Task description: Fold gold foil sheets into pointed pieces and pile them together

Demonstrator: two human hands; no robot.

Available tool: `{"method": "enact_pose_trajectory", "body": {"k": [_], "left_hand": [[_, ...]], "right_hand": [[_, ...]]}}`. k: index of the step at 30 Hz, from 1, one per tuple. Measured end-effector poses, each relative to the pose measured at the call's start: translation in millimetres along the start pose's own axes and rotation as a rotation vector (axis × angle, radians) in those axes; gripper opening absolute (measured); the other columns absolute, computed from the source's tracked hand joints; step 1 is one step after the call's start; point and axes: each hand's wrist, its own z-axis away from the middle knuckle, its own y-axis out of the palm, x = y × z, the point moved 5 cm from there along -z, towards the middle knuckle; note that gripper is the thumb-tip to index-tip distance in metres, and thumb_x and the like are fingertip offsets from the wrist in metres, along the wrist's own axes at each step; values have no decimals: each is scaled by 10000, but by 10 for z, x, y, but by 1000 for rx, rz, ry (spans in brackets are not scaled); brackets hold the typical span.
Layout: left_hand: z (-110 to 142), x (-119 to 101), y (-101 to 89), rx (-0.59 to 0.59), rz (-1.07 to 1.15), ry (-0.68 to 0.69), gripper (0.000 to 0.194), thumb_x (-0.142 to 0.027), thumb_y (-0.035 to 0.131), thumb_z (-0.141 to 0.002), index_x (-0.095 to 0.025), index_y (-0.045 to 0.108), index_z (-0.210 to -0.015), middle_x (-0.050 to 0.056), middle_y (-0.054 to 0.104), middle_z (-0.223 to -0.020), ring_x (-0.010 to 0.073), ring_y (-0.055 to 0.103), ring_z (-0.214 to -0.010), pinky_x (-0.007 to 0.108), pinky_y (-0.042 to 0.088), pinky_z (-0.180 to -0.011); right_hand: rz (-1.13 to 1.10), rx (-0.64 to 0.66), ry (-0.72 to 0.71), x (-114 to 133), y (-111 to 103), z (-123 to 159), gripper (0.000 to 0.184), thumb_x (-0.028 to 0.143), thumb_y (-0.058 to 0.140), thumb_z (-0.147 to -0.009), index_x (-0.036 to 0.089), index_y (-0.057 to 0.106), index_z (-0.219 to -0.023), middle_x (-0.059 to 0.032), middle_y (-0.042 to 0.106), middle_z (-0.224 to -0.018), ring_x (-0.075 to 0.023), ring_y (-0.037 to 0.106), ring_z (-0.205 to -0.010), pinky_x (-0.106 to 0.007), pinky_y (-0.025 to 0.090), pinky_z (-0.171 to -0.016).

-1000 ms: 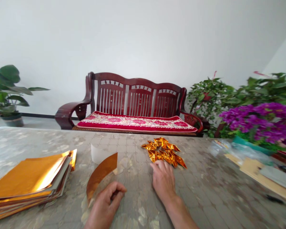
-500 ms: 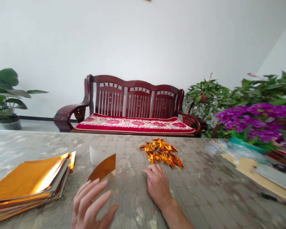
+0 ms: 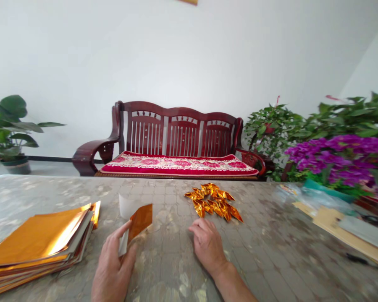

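My left hand (image 3: 115, 260) pinches the near end of a gold foil paper (image 3: 141, 220) between thumb and fingers. The sheet stands up from the table, bent, with its pale reverse showing near my fingers. Behind it a whitish curved piece (image 3: 127, 206) stands; whether it belongs to the same sheet I cannot tell. My right hand (image 3: 208, 243) rests on the tabletop with its fingers curled in, and nothing shows in it. Just beyond it lies a cluster of several folded gold foil pieces (image 3: 219, 205) with pointed ends.
A stack of gold foil sheets (image 3: 47, 230) lies at the left of the patterned table (image 3: 173, 268). To the right are cardboard (image 3: 329, 220), clear plastic wrapping (image 3: 321, 199), a black pen-like object (image 3: 355, 259) and purple flowers (image 3: 337, 159). A wooden bench (image 3: 181, 130) stands behind.
My left hand, spread apart before, has closed on the gold foil paper and bent its near end. My right hand stays in place.
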Motion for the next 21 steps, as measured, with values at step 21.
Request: {"method": "enact_pose_trajectory", "body": {"k": [21], "left_hand": [[295, -509, 166, 284, -346, 620, 640, -21, 465, -724, -321, 639, -1261, 17, 651, -1305, 235, 570, -1220, 355, 452, -1051]], "right_hand": [[-144, 107, 12, 94, -10, 8, 376, -48, 483, -785, 233, 711, -888, -13, 660, -885, -157, 612, -826, -247, 463, -746]]}}
